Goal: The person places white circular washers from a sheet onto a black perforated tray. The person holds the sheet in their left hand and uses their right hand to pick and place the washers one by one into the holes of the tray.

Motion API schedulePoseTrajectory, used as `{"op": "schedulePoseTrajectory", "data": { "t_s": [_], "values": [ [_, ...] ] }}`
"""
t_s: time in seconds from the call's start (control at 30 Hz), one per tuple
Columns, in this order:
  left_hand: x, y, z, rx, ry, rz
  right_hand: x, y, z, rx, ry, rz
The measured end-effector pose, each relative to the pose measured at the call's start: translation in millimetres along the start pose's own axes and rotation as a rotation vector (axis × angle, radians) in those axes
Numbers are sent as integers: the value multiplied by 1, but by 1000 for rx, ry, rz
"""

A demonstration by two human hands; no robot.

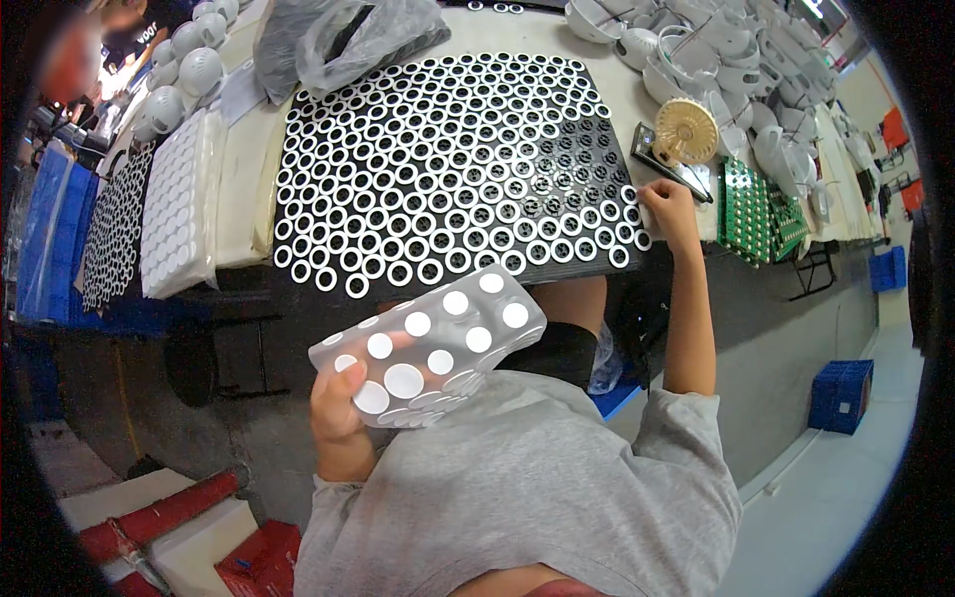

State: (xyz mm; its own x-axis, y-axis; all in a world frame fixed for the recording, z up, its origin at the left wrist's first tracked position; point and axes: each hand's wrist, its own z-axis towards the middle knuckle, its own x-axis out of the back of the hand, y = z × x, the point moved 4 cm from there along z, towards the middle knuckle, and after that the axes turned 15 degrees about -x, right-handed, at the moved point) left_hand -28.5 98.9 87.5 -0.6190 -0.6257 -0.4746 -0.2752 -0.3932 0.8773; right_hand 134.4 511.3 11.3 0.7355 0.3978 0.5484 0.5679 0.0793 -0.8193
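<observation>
My left hand [336, 406] grips a curved translucent sheet of round white stickers [460, 330] by its left end, thumb on top, in front of my chest. Some stickers show on the bent-under lower side. My right hand [670, 211] is at the right edge of a black board [328, 282], its fingers pinched together beside a white ring-shaped part [630, 195]. Whatever is between those fingertips is too small to make out. Rows of white rings with black centres cover most of the board. Toward its right side several black round parts [577, 167] show no white ring.
A small cream fan [686, 131] and a black pen [686, 185] lie right of the board, near green circuit boards [746, 211]. White domed housings [696, 55] are piled behind. Left are a clear plastic bag [368, 45] and a stack of sticker sheets [179, 204].
</observation>
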Motion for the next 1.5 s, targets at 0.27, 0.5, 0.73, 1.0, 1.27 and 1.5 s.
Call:
{"op": "schedulePoseTrajectory", "data": {
  "t_s": [0.27, 0.5, 0.73, 1.0, 1.27, 1.5],
  "values": [
    [-3, -4, 6, 43, -176, -67, -11, -86, -88, 435, 74, 55],
    [-19, 2, 6, -3, -121, 13, -53, -181, -238, 1328, -266, -39],
    [-20, 15, 0, -208, -118, 280, -79, -186, -263, 1351, -152, -88],
    [-29, 33, 0, -437, -224, 418, -74, -199, -255, 1291, -452, -34],
    [-31, 41, -5, -448, -324, 442, -73, -205, -246, 1092, -752, 25],
    [-10, 39, -2, -372, -190, 358, -47, -205, -197, 833, -549, 50]
  ]
}}
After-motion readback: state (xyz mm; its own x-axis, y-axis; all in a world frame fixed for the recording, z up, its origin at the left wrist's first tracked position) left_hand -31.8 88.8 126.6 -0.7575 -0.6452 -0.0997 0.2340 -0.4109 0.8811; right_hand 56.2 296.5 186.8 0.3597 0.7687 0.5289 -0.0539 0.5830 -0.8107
